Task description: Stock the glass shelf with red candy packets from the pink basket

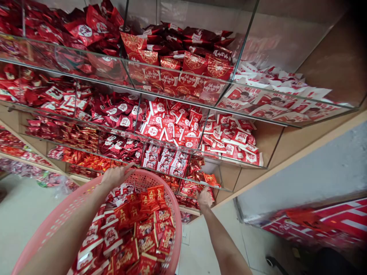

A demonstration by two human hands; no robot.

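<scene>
My left hand (116,176) is at the far rim of a pink plastic basket (73,208), its fingers bent over the edge, close to the shelf's glass front. Red and orange candy packets (134,229) fill much of the basket. Low on the right, my right hand (204,197) reaches into a bottom compartment. Small red packets (190,187) lie around it, and an orange-red packet (211,178) rests just above. The fingertips of that hand are hidden among the packets, so I cannot see whether they hold one.
Tiered wooden shelves with glass dividers (241,46) and glass fronts hold red packets (197,68) and white-and-red packets (281,88). A grey wall (301,172) stands to the right. Red printed boxes (321,221) sit on the tiled floor (197,248) at lower right.
</scene>
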